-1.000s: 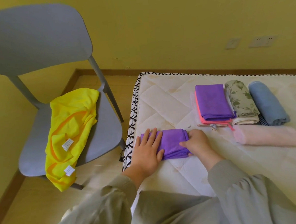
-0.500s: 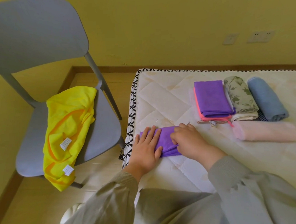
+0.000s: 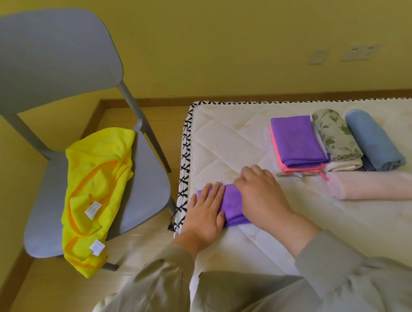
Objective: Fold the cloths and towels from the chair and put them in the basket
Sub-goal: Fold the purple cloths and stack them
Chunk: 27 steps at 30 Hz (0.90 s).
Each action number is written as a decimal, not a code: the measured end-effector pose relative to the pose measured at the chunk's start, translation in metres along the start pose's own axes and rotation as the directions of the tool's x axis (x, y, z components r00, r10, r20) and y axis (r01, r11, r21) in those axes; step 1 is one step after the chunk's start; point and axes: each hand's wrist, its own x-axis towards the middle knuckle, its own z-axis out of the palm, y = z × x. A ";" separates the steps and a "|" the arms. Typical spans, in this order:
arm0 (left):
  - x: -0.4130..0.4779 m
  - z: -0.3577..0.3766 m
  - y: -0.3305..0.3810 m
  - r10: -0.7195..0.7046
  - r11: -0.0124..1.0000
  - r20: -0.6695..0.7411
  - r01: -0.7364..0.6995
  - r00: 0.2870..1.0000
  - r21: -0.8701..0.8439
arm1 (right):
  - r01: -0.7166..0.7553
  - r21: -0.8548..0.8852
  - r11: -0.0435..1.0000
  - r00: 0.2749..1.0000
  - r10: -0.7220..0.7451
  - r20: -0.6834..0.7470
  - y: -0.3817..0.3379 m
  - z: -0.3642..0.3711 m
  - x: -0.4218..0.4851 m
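Note:
A small purple cloth (image 3: 231, 204) lies folded near the left edge of the white mattress (image 3: 235, 139). My left hand (image 3: 205, 215) presses flat on its left part, fingers straight. My right hand (image 3: 261, 191) lies over its right part, palm down, covering that side. On the grey chair (image 3: 144, 196) to the left lies a crumpled yellow cloth (image 3: 95, 192) with white tags. No basket is in view.
Folded cloths sit at the mattress's far right: a purple one (image 3: 295, 141) on a pink-edged one, a leaf-print roll (image 3: 335, 134), a blue roll (image 3: 372, 139) and a pale pink roll (image 3: 375, 188). Wooden floor lies between chair and mattress; a yellow wall stands behind.
My right hand has slid left from the cloth's right end onto its top, and the purple cloth now looks shorter. My left hand has stayed pressed on it.

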 end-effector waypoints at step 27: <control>-0.007 0.000 -0.003 -0.053 0.980 0.023 0.047 0.998 0.192 | -0.653 0.612 -0.446 0.418 0.460 0.783 0.063 0.037 -0.004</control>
